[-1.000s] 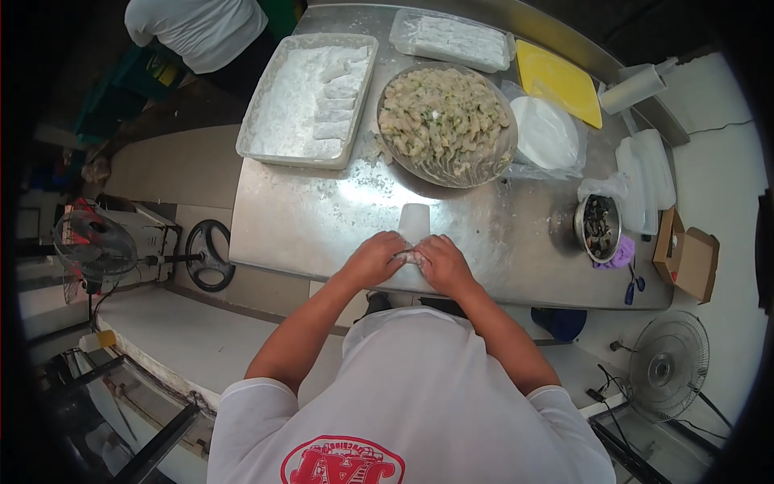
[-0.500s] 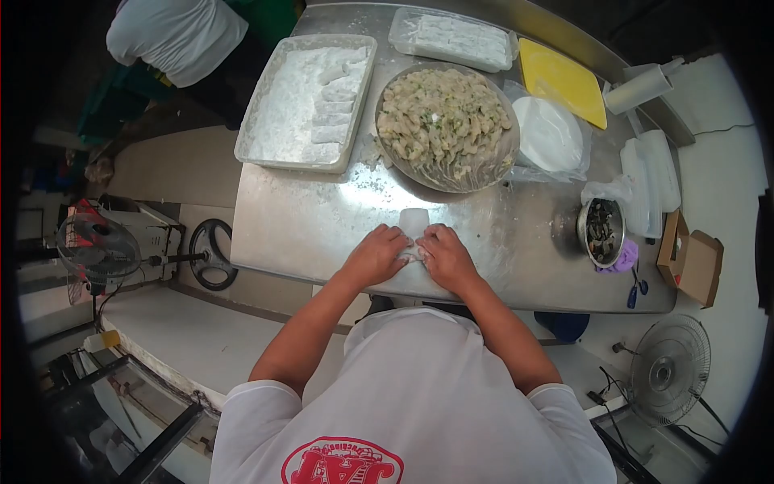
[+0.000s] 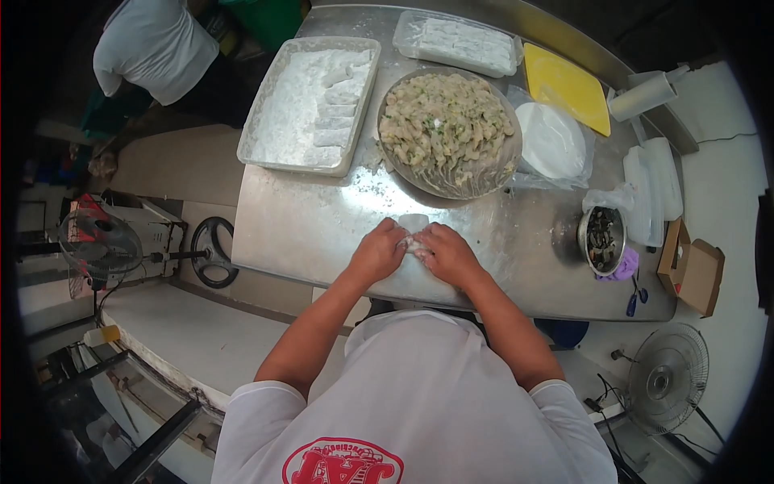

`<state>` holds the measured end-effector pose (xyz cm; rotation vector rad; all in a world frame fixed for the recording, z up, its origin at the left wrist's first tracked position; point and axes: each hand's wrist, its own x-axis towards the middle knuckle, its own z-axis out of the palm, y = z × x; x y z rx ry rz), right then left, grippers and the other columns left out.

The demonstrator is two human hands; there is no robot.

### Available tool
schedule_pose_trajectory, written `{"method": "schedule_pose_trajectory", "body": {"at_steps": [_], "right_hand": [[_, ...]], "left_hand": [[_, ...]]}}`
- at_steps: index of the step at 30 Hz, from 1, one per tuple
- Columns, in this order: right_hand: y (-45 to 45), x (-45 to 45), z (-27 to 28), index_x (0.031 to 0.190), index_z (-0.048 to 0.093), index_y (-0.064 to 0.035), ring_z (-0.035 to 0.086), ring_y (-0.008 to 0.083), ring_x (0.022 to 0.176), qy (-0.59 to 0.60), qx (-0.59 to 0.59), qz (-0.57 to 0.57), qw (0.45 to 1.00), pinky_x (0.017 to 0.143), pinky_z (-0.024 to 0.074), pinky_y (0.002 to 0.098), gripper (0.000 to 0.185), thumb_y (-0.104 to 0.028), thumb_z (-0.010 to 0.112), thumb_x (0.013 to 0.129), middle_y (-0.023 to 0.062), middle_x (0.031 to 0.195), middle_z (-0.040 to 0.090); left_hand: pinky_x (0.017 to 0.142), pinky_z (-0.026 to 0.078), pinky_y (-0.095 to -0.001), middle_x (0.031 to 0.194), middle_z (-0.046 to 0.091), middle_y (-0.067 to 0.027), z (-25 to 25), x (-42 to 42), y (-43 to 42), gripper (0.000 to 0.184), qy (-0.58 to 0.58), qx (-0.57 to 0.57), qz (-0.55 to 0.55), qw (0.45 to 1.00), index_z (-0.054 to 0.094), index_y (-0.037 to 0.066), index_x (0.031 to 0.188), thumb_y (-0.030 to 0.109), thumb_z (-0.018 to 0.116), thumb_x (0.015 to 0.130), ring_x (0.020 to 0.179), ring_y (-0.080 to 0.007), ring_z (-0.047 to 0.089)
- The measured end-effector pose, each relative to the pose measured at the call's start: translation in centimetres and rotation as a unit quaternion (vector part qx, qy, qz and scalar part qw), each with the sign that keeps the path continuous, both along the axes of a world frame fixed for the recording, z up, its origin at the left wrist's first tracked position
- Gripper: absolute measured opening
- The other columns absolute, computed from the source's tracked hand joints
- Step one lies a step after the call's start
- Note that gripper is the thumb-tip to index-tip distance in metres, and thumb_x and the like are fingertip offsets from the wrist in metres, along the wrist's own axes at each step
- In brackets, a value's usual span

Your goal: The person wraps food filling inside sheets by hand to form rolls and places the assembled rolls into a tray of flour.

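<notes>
A thin whitish wrapper (image 3: 414,219) lies on the steel table (image 3: 306,234) near its front edge, its far end flat. My left hand (image 3: 380,249) closes on the wrapper's left side, fingers curled in. On the opposite side, my right hand (image 3: 447,252) presses its fingers and thumb against the same wrapper. A pale lump of filling shows between my fingertips, partly covered by them. Just beyond my hands stands a wide round dish (image 3: 485,177) heaped with chunky pale filling (image 3: 447,121) flecked with green.
Back left, a tub of white powder (image 3: 282,105) holds several dusted rolls (image 3: 335,121). A second tray (image 3: 458,44), a yellow board (image 3: 567,87) and bagged white rounds (image 3: 551,141) line the back. A metal bowl (image 3: 601,239) sits right. Another person (image 3: 157,52) stands far left.
My hands have rolled the wrapper a little away from me, so less of its flat far end shows. The other person has shifted left.
</notes>
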<state>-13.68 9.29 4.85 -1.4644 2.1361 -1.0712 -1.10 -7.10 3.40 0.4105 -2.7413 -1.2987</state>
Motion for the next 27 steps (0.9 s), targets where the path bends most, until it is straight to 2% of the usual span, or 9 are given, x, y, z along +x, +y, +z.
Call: {"method": "schedule_pose_trajectory", "body": {"at_steps": [6,9,11,16,18,22,24,25,27], "right_hand": [[-0.1,-0.9,-2.5,0.113,0.07,-0.0044,0.061,0.0333,0.098,0.052,0.062,0.038,0.996,0.084,0.0515,0.0423,0.031,-0.007,0.071,0.082,0.0128,0.103,0.061],[-0.3,-0.6,-1.6,0.114,0.07,-0.006,0.061,0.0324,0.097,0.051,0.047,0.038,0.997,0.085,0.0514,0.042,0.033,-0.01,0.073,0.081,0.0125,0.105,0.061],[-0.3,0.1,-0.9,0.116,0.07,-0.0081,0.06,0.0315,0.099,0.058,-0.001,-0.002,0.998,0.088,0.0503,0.0418,0.034,-0.012,0.073,0.082,0.0119,0.109,0.061],[0.0,0.0,-1.5,0.119,0.069,-0.0091,0.057,0.031,0.104,0.12,0.057,0.032,0.991,0.091,0.0485,0.0412,0.038,-0.012,0.074,0.081,0.0104,0.114,0.062],[0.0,0.3,-1.2,0.119,0.069,-0.0089,0.057,0.031,0.105,0.131,0.081,0.032,0.988,0.092,0.0481,0.0411,0.039,-0.011,0.075,0.081,0.0101,0.115,0.062],[-0.3,0.9,-1.4,0.12,0.067,-0.0071,0.056,0.0314,0.103,0.141,0.035,0.035,0.989,0.091,0.0484,0.0421,0.042,-0.01,0.076,0.079,0.0114,0.111,0.062],[-0.3,1.2,-2.0,0.119,0.067,-0.0065,0.057,0.032,0.103,0.15,0.019,0.035,0.988,0.09,0.0486,0.0421,0.042,-0.01,0.076,0.078,0.0121,0.11,0.062],[-0.4,1.6,-1.9,0.117,0.067,-0.0068,0.057,0.0332,0.1,0.107,0.029,0.023,0.994,0.089,0.0489,0.0427,0.041,-0.009,0.076,0.077,0.0124,0.107,0.061],[-0.7,2.6,-1.7,0.113,0.065,-0.0046,0.059,0.0349,0.089,0.046,0.013,-0.009,0.999,0.081,0.051,0.0418,0.039,-0.004,0.075,0.075,0.0136,0.1,0.059]], "left_hand": [[0.085,0.052,-0.047,0.107,0.058,-0.0177,-0.3,1.0,0.5,0.031,0.084,-0.069,-0.026,0.994,0.065,0.001,0.108,0.007,0.074,0.078,0.1,-0.0391,0.06],[0.09,0.051,-0.046,0.108,0.059,-0.0169,-0.9,1.3,0.3,0.039,0.02,-0.096,-0.044,0.994,0.063,0.002,0.113,0.008,0.077,0.076,0.105,-0.0373,0.058],[0.091,0.05,-0.0454,0.109,0.059,-0.0168,-0.9,1.3,0.0,0.04,0.03,-0.109,-0.041,0.993,0.063,0.002,0.114,0.008,0.076,0.077,0.105,-0.0372,0.057],[0.094,0.049,-0.0445,0.11,0.059,-0.0165,-0.7,1.6,0.3,0.04,0.089,-0.122,-0.012,0.989,0.063,0.001,0.114,0.007,0.076,0.077,0.105,-0.0371,0.056],[0.095,0.049,-0.0443,0.112,0.058,-0.0169,-0.8,2.2,0.0,0.041,0.031,-0.118,-0.05,0.991,0.064,0.002,0.116,0.008,0.076,0.077,0.107,-0.0376,0.056],[0.091,0.05,-0.0449,0.112,0.058,-0.0184,0.0,2.4,-0.2,0.045,0.018,-0.13,-0.052,0.99,0.063,0.002,0.123,0.009,0.076,0.08,0.103,-0.0393,0.058],[0.083,0.053,-0.0408,0.111,0.059,-0.0199,1.2,2.5,0.3,0.049,-0.096,-0.033,0.038,0.994,0.059,0.004,0.131,0.01,0.074,0.085,0.098,-0.0345,0.062],[0.083,0.053,-0.0408,0.111,0.059,-0.0199,1.9,2.3,0.4,0.049,-0.096,-0.034,0.039,0.994,0.059,0.004,0.131,0.01,0.074,0.085,0.098,-0.0345,0.062],[0.087,0.054,-0.0405,0.119,0.061,-0.0224,2.8,1.8,0.7,0.049,-0.17,0.229,0.154,0.946,0.057,0.003,0.136,0.005,0.069,0.088,0.099,-0.0354,0.066]]}}
